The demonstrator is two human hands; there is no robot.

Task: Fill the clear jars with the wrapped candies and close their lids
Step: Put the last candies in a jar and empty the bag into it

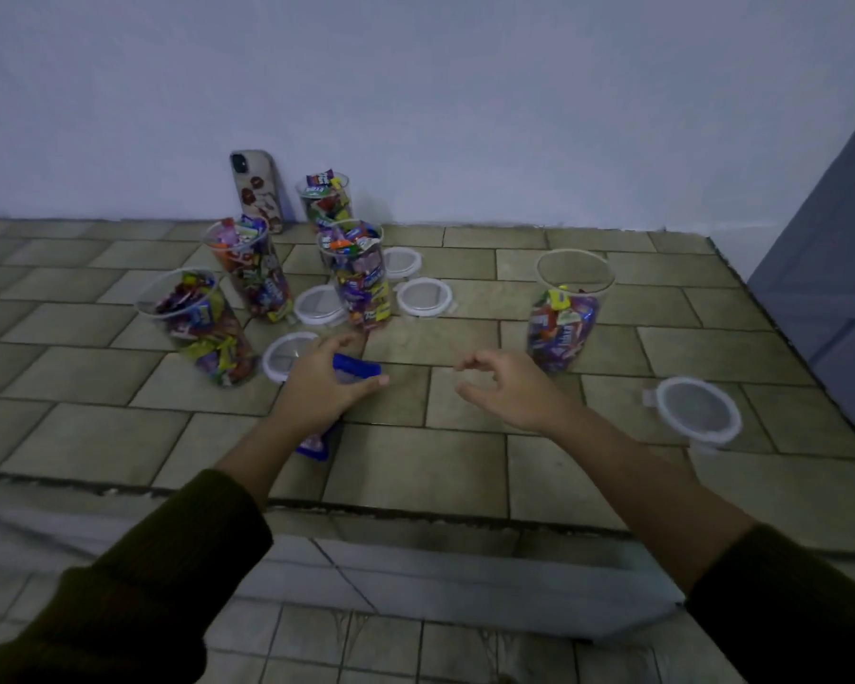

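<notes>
Left hand (327, 382) grips blue bag (361, 368); right hand (509, 387) loosely curled, empty, beside half-full jar (568, 313); hands apart.

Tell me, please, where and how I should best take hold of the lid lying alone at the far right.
Likely from above, pinching across the rim: the lid lies flat on the tiles, so fingers cannot get underneath. The tab jutting from its left edge offers a second hold. The empty right hand is nearest.
</notes>
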